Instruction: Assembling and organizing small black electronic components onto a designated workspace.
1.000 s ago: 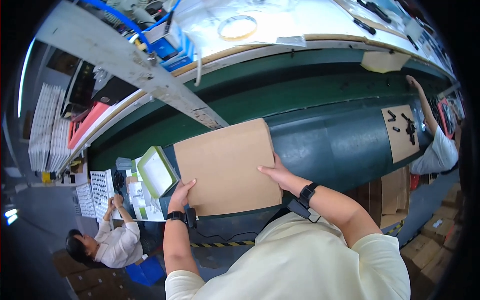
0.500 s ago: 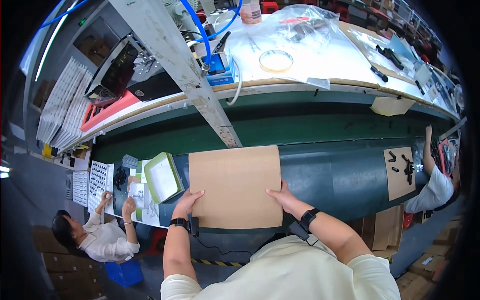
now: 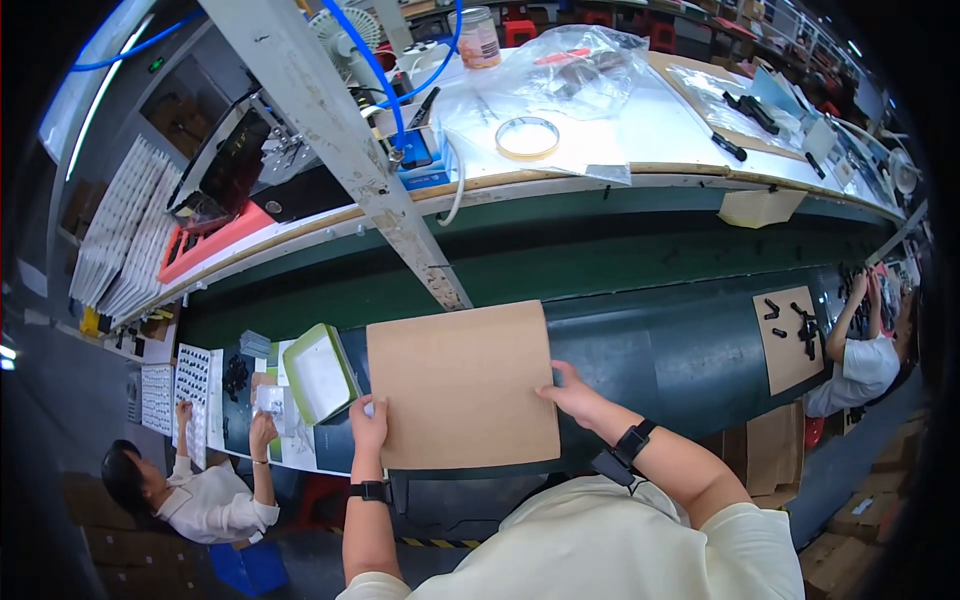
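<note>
A flat brown cardboard sheet lies in front of me, over the dark green belt surface and its near edge. My left hand grips the sheet's lower left edge, its thumb pointing up along the side. At the right edge my right hand pinches the board, with the thumb on the top face. The fingers beneath the board are partly hidden.
A green-rimmed tray stands left of the sheet, beside a co-worker handling small parts. Another cardboard piece with black parts lies at right, near a second co-worker. Ahead rises a metal post before a white shelf.
My left thumb has gone from lying across the sheet's face to pointing up along its edge. The sheet has tilted slightly. The right co-worker's two hands have come together.
</note>
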Demonstrator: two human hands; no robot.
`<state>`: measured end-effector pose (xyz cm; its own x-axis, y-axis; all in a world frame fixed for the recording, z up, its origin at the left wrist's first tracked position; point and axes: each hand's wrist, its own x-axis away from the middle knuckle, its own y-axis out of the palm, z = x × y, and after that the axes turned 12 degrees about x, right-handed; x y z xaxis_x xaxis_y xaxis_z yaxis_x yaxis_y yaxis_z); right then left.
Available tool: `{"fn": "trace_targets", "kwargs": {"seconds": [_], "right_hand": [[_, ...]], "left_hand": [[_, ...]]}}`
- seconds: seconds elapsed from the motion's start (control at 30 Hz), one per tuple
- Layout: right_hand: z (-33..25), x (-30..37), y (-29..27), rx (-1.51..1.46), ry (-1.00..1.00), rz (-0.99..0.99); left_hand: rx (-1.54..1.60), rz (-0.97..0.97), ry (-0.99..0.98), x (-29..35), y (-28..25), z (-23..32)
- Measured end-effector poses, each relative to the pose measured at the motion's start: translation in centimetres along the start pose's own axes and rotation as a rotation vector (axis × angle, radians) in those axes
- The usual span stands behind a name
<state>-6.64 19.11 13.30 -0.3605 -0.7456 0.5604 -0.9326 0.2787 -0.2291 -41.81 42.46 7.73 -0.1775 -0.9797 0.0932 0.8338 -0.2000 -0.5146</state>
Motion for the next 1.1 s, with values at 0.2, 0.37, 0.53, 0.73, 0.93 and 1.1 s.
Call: {"fn": "trace_targets", "kwargs": {"seconds": [0.2, 0.37, 0.53, 0.73, 0.93, 1.1], "right_hand": [[-0.7, 0.9, -0.7, -0.055, -0.034, 0.02], [-3.0, 4.7, -4.5, -0.331, -0.067, 0.017], [0.0, 6.7, -10.2, -0.356, -0.116, 0.166], [6.4, 10.1, -20.5, -0.172, -0.034, 0.405], [14.2, 11.0, -31.7, 0.117, 0.143, 0.533], [22.4, 7.3, -39.2, 0.242, 0.228, 0.408]], "left_hand": [[0.229, 0.05, 0.093, 2.9, -2.2, 3.2], [0.224, -0.062, 0.161, 11.6, -3.5, 14.9], [0.509, -0.308, 0.153, 15.6, -0.9, 21.8], [0.595, -0.625, 0.05, 17.3, 9.5, 24.1], [0.485, -0.73, -0.025, 19.6, 25.7, 21.1], [0.363, -0.643, -0.146, 21.0, 38.5, 18.4]]}}
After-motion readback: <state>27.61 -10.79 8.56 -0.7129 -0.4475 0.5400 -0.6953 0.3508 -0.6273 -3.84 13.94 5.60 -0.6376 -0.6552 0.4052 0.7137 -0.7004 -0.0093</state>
